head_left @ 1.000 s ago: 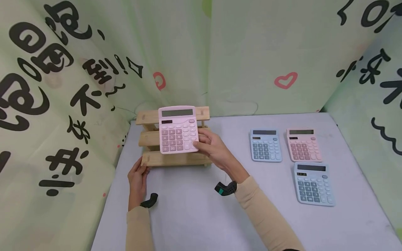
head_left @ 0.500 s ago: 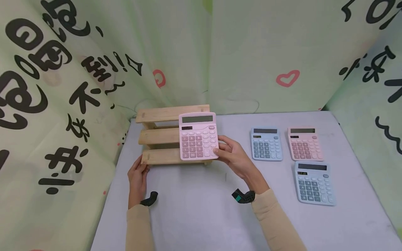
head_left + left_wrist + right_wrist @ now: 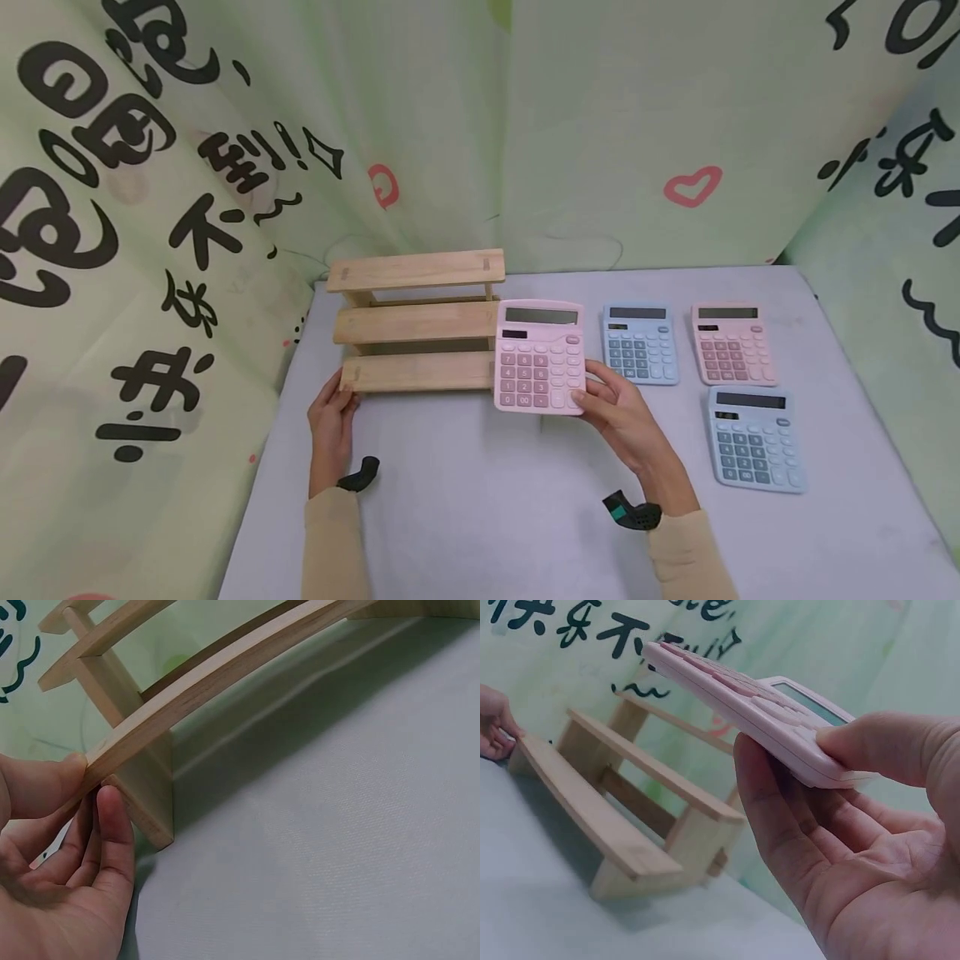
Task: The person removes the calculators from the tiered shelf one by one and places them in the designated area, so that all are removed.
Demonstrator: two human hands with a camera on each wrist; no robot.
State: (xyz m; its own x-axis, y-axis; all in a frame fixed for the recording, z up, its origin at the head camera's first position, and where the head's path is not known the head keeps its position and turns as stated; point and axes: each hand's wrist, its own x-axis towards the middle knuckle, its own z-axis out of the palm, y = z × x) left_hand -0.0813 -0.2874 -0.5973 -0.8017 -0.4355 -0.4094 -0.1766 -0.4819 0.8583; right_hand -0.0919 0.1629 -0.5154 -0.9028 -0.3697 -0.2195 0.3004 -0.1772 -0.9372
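My right hand pinches a pink calculator by its lower right corner, thumb on the front face and fingers beneath. The calculator is held in the air at the right end of a three-step wooden rack, covering part of it in the head view. In the right wrist view the calculator is seen edge-on, apart from the rack. My left hand grips the left end of the rack's lowest slat; the left wrist view shows the thumb above the slat and fingers below.
To the right on the white table lie a blue calculator, another pink calculator and a second blue calculator nearer the front. A printed curtain hangs behind and at both sides.
The pink calculator in my right hand has moved rightward and down toward me, from in front of the rack's middle to its right end, uncovering the slats. My left hand has stayed on the rack.
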